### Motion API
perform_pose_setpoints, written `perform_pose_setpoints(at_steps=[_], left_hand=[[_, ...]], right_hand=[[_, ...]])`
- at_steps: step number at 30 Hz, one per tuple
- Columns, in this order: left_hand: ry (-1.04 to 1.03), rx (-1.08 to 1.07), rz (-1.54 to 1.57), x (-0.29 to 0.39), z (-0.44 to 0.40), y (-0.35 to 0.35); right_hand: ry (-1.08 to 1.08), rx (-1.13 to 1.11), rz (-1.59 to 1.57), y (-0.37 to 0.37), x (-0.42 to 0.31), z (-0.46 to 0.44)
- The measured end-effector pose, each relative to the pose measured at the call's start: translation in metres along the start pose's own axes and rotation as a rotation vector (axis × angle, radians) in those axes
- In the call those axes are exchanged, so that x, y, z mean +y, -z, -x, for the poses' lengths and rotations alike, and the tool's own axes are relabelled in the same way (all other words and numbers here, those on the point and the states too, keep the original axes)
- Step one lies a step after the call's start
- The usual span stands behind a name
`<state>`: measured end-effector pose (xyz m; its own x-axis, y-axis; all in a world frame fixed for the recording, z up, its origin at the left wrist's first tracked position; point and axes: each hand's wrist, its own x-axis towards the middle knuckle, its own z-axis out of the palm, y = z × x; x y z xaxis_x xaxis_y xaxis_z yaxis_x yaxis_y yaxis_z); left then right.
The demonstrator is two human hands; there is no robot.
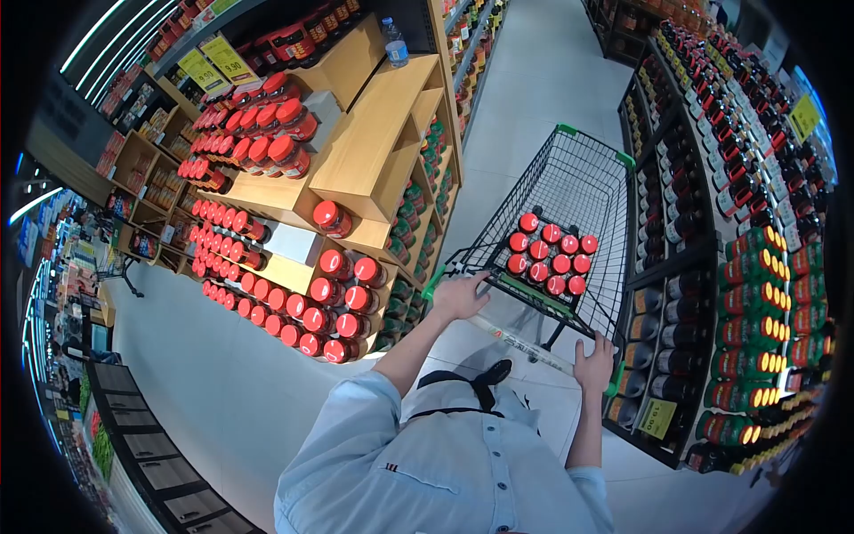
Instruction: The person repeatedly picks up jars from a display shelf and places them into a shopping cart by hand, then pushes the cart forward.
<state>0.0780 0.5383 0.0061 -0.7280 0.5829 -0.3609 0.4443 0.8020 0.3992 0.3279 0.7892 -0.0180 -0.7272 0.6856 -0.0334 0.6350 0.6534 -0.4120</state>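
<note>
A shopping cart (614, 191) with a dark wire basket and green corners stands in front of me. My left hand (460, 296) is closed on the left end of its handle bar (520, 345), thumb along the top. At the bar's right end, my right hand (594, 365) grips the cart near the green side piece. Several red-lidded jars (538, 250) stand grouped upright in the near part of the basket. Their labels are mostly hidden from above.
Left of the cart, a wooden display shelf (369, 142) bears rows of red-lidded jars (289, 303) and a water bottle (394, 44). Dark shelving (654, 418) with bottles and green-wrapped jars (747, 334) runs close along the right. A tiled aisle (520, 89) stretches ahead between them.
</note>
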Motion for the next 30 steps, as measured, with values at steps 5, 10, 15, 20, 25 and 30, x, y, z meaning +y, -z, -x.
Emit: perform_pose_setpoints(at_steps=[5, 10, 15, 20, 25, 30], left_hand=[[0.013, 0.031, -0.007, 0.011, -0.026, 0.002], [-0.006, 0.033, -0.040, 0.020, -0.056, 0.000], [0.042, 0.002, -0.009, 0.034, -0.077, 0.009], [0.027, 0.094, -0.001, 0.041, -0.099, 0.010], [0.013, 0.139, -0.019, 0.049, -0.117, 0.018], [-0.005, 0.107, -0.039, 0.048, -0.142, 0.020]], right_hand=[[0.005, -0.021, 0.011, 0.005, 0.006, -0.033], [0.008, -0.034, 0.029, 0.011, 0.013, -0.067], [0.029, -0.040, 0.033, 0.011, 0.016, -0.100], [0.001, -0.031, 0.010, 0.017, 0.014, -0.127], [-0.037, -0.048, 0.002, 0.024, 0.010, -0.151], [-0.010, -0.036, 0.019, 0.014, 0.019, -0.177]])
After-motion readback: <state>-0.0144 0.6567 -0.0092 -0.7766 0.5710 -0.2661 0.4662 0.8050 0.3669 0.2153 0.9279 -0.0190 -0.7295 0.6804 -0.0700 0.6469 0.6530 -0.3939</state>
